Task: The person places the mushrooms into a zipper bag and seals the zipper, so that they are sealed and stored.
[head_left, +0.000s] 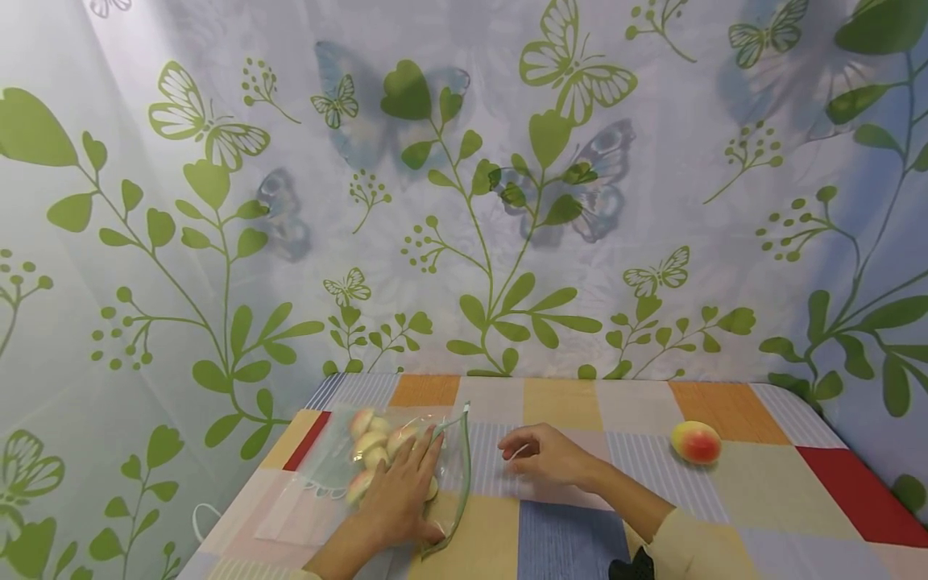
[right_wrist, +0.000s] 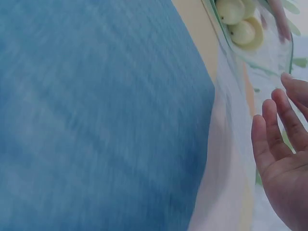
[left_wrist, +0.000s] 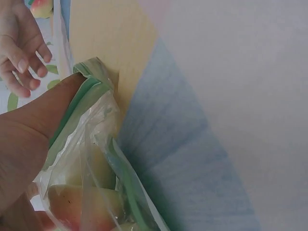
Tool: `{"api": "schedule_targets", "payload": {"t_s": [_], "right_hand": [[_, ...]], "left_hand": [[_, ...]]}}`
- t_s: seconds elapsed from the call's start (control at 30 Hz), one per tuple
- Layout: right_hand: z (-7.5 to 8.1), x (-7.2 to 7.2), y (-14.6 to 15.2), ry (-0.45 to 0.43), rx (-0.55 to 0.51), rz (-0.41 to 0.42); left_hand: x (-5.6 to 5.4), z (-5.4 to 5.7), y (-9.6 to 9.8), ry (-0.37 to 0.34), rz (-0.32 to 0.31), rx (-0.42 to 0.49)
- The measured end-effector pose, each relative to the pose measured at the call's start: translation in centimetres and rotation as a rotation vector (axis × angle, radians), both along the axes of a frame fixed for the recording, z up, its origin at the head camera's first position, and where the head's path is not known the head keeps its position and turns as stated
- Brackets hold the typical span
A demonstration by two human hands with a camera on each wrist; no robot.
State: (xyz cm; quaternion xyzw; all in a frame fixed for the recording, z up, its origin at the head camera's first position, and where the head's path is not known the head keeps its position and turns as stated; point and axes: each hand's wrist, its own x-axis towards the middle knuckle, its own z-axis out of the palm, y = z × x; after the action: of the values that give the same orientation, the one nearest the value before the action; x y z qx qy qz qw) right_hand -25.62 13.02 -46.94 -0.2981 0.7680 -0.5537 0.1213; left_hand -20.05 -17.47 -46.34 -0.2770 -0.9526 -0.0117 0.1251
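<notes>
A clear zip bag (head_left: pixel 453 459) with a green seal lies at the left of the table. Inside it are several pale yellow fruits (head_left: pixel 370 442) with a red blush. My left hand (head_left: pixel 402 495) rests over the bag, fingers spread straight across the plastic. In the left wrist view, its thumb (left_wrist: pixel 57 98) reaches to the corner of the parted green-edged mouth. My right hand (head_left: pixel 547 457) hovers just right of the mouth, fingers loosely bent, holding nothing. Farther right, a single yellow-and-red fruit (head_left: pixel 696 442) sits on the cloth.
A patchwork cloth (head_left: pixel 569 536) of coloured squares covers the table. Behind it hangs a curtain (head_left: pixel 478 201) printed with green leaves and butterflies. A thin white loop (head_left: pixel 205 519) shows beside the table's left edge.
</notes>
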Motion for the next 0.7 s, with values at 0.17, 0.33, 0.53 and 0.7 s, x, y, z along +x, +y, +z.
{"api": "schedule_targets", "payload": {"t_s": [0.17, 0.33, 0.53, 0.7], "right_hand": [[0.4, 0.0, 2.5, -0.007, 0.015, -0.022], [1.0, 0.0, 4.9, 0.002, 0.063, -0.078], [1.9, 0.0, 7.7, 0.024, 0.091, -0.126], [2.8, 0.1, 9.9, 0.035, 0.097, -0.154]], "left_hand": [[0.1, 0.2, 0.0, -0.009, -0.006, 0.009], [0.0, 0.0, 0.0, -0.017, -0.008, 0.009], [-0.1, 0.0, 0.0, -0.042, -0.009, 0.007], [0.0, 0.1, -0.1, -0.054, -0.014, 0.007]]}}
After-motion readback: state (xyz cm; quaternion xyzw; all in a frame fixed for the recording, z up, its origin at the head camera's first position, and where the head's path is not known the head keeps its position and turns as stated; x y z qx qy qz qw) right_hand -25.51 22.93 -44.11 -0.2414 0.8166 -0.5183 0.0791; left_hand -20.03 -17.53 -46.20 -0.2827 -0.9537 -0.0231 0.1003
